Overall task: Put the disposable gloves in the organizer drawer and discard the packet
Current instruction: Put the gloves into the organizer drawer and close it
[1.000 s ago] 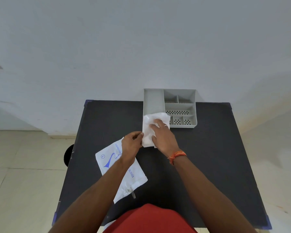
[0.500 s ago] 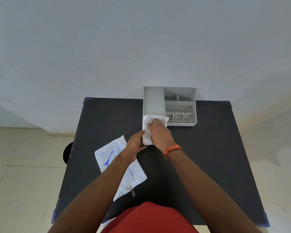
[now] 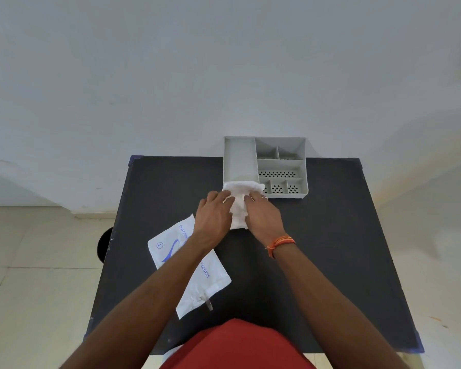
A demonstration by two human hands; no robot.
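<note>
A folded bundle of white disposable gloves point(image 3: 239, 201) lies on the black table point(image 3: 330, 249), its far end over the near rim of the grey organizer drawer point(image 3: 239, 155). My left hand point(image 3: 214, 219) grips the bundle's left side and my right hand point(image 3: 264, 215) grips its right side. The far end of the bundle reaches the organizer's long left compartment. The white glove packet point(image 3: 171, 245) with blue print lies flat on the table at the near left, partly under my left forearm.
The organizer stands at the table's far edge against a white wall, with several small perforated compartments point(image 3: 278, 173) on its right. A dark round object point(image 3: 104, 247) shows beside the table's left edge over the tiled floor.
Both hands have pushed the glove bundle away from me, from the table just before the organizer onto its near rim. My left hand has moved up from the packet to the bundle.
</note>
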